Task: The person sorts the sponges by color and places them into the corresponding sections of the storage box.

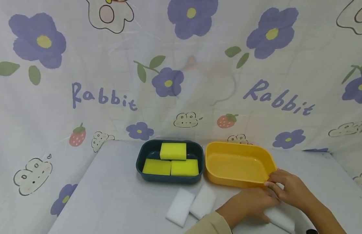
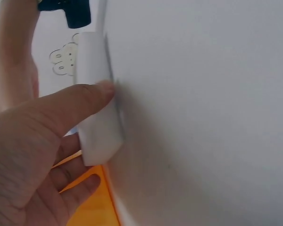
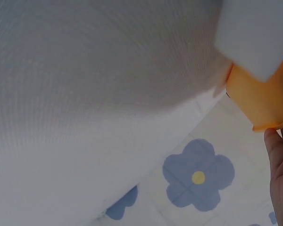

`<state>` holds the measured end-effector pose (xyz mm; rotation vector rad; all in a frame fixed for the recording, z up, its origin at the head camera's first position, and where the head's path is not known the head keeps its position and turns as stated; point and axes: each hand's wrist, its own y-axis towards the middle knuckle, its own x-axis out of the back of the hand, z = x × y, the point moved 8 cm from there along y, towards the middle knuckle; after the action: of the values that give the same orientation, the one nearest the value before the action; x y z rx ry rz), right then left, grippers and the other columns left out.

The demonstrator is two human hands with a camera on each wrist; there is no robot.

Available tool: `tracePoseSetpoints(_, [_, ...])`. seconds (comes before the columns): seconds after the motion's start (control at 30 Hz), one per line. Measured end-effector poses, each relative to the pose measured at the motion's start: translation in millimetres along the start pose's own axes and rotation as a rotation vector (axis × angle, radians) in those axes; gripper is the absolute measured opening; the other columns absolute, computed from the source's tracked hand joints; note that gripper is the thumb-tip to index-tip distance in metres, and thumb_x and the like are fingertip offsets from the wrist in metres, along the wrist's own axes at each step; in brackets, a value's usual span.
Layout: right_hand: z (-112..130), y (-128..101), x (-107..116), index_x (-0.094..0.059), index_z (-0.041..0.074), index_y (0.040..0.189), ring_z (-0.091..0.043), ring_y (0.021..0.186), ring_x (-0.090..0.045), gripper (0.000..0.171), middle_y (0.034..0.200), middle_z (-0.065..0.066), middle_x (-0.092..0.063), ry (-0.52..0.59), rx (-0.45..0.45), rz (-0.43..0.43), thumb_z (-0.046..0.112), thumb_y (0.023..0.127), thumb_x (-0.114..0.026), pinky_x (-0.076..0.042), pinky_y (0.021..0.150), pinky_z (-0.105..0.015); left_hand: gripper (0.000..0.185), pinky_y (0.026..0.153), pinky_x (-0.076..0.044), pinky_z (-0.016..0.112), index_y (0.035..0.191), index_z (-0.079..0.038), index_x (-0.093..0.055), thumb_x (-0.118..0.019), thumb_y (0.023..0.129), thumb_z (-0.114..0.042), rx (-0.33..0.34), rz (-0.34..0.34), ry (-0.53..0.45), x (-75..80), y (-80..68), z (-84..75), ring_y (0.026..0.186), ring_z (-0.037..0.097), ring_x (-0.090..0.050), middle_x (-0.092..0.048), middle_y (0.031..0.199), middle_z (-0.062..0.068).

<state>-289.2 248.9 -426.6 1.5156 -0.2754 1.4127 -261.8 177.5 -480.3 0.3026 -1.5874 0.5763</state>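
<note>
A white sponge block [image 1: 281,218] lies on the table at the lower right, partly covered by my left hand [image 1: 252,202]. The left wrist view shows that hand gripping the white block [image 2: 100,129], thumb on one face and fingers on the other side. My right hand [image 1: 293,190] holds the near right corner of a yellow plastic basin [image 1: 236,182], with thumb and fingers at its rim. Nothing lies inside the yellow basin. In the right wrist view, only part of the right hand [image 3: 282,165] shows, its fingers at the basin rim.
Left of the yellow basin stands a dark teal basin [image 1: 169,178] with yellow sponges [image 1: 173,151] in it. Two more white blocks [image 1: 180,207] lie in front of the basins, one slightly overlapping the other. A patterned curtain [image 1: 181,107] hangs behind the table.
</note>
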Motion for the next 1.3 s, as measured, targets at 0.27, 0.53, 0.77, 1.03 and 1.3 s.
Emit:
tracePoseSetpoints(0.27, [-2.2, 1.1, -1.5, -0.075, 0.023, 0.082, -0.017, 0.086, -0.066, 0.016, 0.086, 0.016, -0.066, -0.031, -0.016, 0.019, 0.017, 0.075, -0.088, -0.057, 0.081, -0.047, 0.071, 0.099, -0.035, 0.008, 0.144, -0.037, -0.053, -0.077, 0.081, -0.059, 0.009, 0.036, -0.106, 0.7, -18.7, 10.2, 0.118, -0.011, -0.048, -0.048, 0.143, -0.027])
tracePoseSetpoints(0.53, [-2.7, 0.0, 1.2, -0.072, 0.025, 0.081, -0.012, 0.082, -0.064, 0.023, 0.085, 0.02, -0.062, -0.016, 0.02, -0.018, 0.013, 0.071, -0.09, -0.041, 0.094, -0.008, 0.07, 0.102, -0.03, 0.006, 0.146, -0.031, -0.051, -0.073, 0.085, -0.058, -0.072, 0.056, -0.163, 15.6, -39.0, 12.9, 0.122, -0.013, -0.044, -0.051, 0.141, -0.023])
tracePoseSetpoints(0.77, [-2.5, 0.5, -0.8, -0.073, 0.024, 0.084, -0.007, 0.08, -0.059, 0.02, 0.086, 0.02, -0.063, -0.004, 0.001, 0.017, 0.015, 0.075, -0.088, -0.057, 0.071, -0.037, 0.067, 0.1, -0.031, 0.006, 0.145, -0.03, -0.053, -0.073, 0.087, -0.056, -0.109, 0.045, -0.265, 39.7, -64.5, 25.1, 0.114, -0.014, -0.045, -0.051, 0.141, -0.023])
tracePoseSetpoints(1.03, [-6.2, 1.0, -1.1, -0.075, 0.019, 0.084, -0.024, 0.092, -0.068, 0.015, 0.088, 0.009, -0.071, -0.011, -0.053, 0.041, 0.009, 0.077, -0.085, -0.053, 0.096, -0.036, 0.068, 0.082, -0.042, 0.009, 0.144, -0.03, -0.056, -0.073, 0.085, -0.059, -0.027, -0.062, -0.341, 75.4, -92.9, 64.0, 0.094, -0.004, -0.051, -0.061, 0.122, -0.018])
tracePoseSetpoints(1.3, [-2.3, 0.6, -1.7, -0.069, 0.026, 0.079, -0.012, 0.083, -0.064, 0.023, 0.083, 0.021, -0.061, -0.03, 0.003, 0.009, 0.012, 0.075, -0.087, -0.048, 0.094, -0.022, 0.067, 0.106, -0.04, 0.021, 0.143, -0.03, -0.056, -0.07, 0.086, -0.063, 0.116, -0.176, -0.433, 79.5, -107.4, 117.4, 0.12, 0.002, -0.05, -0.054, 0.141, -0.016])
